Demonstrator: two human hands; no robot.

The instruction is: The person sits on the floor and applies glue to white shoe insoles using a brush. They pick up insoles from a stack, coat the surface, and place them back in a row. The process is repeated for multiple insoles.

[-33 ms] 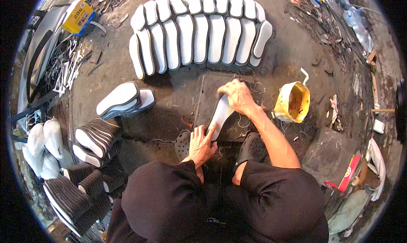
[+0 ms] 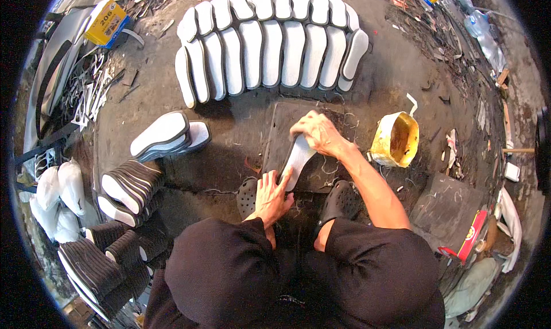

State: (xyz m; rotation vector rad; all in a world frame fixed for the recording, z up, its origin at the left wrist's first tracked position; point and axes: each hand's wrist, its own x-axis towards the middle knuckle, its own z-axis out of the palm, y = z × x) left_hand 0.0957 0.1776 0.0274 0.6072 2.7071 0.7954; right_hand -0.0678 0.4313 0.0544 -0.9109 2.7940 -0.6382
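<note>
A white-topped shoe sole with a dark edge [image 2: 299,158] lies slanted on a dark board [image 2: 279,122] between my feet. Over its far end, my right hand [image 2: 319,134] is closed with curled fingers, which hide that end. Whether anything else is inside those fingers is hidden. My left hand [image 2: 272,196] steadies the near end, its index finger on the white face and its thumb by the tip; the other fingers extend forward beside the sole. Dark perforated clogs [image 2: 341,200] are on my feet, on either side of the board's near edge.
Two curved rows of white soles [image 2: 271,51] lie ahead. To the left are a small pile of soles [image 2: 162,135] and several dark stacks [image 2: 92,269]. A yellow-stained container [image 2: 397,138] stands right of the board. Scraps [image 2: 94,96] litter the sides; a red box [image 2: 472,237] lies at right.
My right hand has shifted slightly down and left over the sole's far end, covering more of it. My left hand stays in place.
</note>
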